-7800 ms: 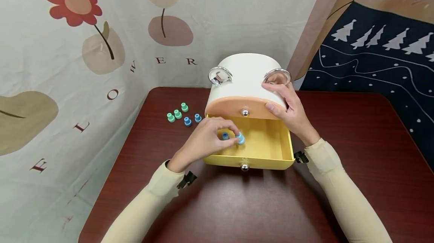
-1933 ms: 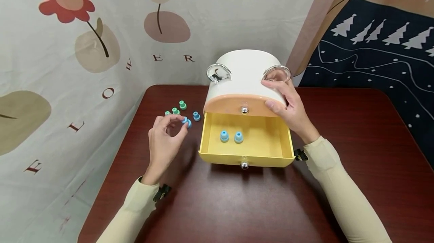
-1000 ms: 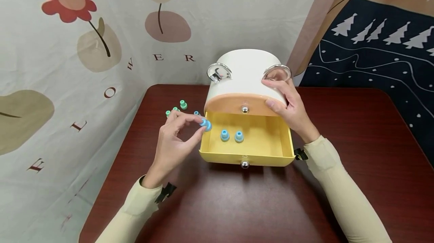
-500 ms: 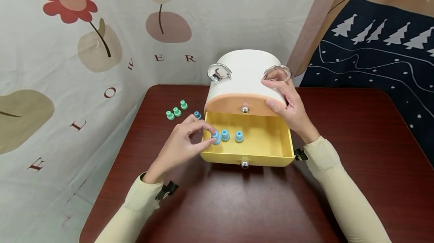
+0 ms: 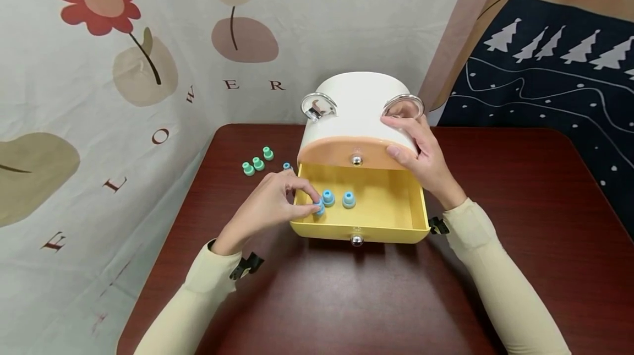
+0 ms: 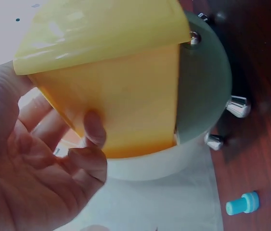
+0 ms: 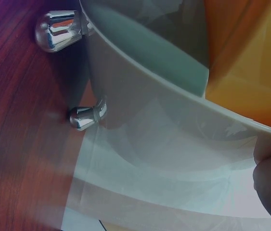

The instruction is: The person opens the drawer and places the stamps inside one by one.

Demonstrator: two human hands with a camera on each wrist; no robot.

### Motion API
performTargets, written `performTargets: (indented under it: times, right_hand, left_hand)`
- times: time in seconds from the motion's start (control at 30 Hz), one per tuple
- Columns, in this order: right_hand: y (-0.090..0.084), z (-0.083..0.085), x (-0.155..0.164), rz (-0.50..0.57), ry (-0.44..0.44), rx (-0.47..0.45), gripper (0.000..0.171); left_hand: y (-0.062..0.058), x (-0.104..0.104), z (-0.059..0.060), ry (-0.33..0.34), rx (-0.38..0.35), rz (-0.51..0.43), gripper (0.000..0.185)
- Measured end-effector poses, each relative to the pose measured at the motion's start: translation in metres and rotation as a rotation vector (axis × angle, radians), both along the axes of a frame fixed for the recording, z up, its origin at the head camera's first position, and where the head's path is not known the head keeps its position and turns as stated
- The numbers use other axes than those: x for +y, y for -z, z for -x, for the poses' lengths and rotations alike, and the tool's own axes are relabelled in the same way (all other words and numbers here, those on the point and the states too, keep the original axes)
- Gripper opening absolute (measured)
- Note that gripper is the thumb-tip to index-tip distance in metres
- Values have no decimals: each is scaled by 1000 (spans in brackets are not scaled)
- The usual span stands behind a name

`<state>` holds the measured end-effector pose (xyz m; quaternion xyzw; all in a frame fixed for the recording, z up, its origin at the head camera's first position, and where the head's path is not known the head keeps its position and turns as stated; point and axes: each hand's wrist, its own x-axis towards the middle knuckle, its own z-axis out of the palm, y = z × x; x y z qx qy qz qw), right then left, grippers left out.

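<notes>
A white drawer cabinet [image 5: 359,103] stands on the dark wooden table [image 5: 346,300], its yellow bottom drawer [image 5: 391,233] pulled out toward me. My left hand [image 5: 313,206] reaches over the drawer's left wall and pinches a blue peg [image 5: 320,209] low on the drawer floor. Two more blue pegs [image 5: 328,197] [image 5: 349,199] stand just right of it. My right hand [image 5: 403,140] grips the cabinet's top right edge above the peach upper drawer [image 5: 342,152]. In the left wrist view my curled fingers [image 6: 94,130] lie against the yellow drawer [image 6: 125,96]; the held peg is hidden there.
Three green pegs [image 5: 257,163] and one blue peg [image 5: 287,166] stand on the table left of the cabinet; that blue peg [image 6: 242,203] also shows in the left wrist view. Printed cloth walls close in the back and left. The cabinet's metal feet [image 7: 88,117] rest on the table.
My left hand picked a blue peg off the table, carried it right over the drawer wall and lowered it to the drawer floor. The right hand kept its grip on the cabinet.
</notes>
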<state>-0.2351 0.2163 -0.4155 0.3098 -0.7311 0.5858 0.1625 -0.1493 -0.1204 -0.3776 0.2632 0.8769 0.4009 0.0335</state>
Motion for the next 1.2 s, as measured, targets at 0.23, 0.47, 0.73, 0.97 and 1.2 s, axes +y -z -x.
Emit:
performTargets:
  times: [0.23,0.47,0.73,0.97,1.2]
  right_hand:
    - [0,-1,-1,4,-2,2,52]
    - [1,0,-1,4,1,4,51]
    - [0,1,0,3,7,12,52]
    - [-4,4,0,-4,15,20,52]
    - [-1,0,0,-9,15,-2,52]
  left_hand:
    - [-5,10,3,-11,-6,138,11]
    - [-9,17,5,-66,-72,198,14]
    - [-7,17,6,-37,-20,196,20]
    - [-9,10,5,-25,-14,107,11]
    - [-2,-1,1,-38,19,11,16]
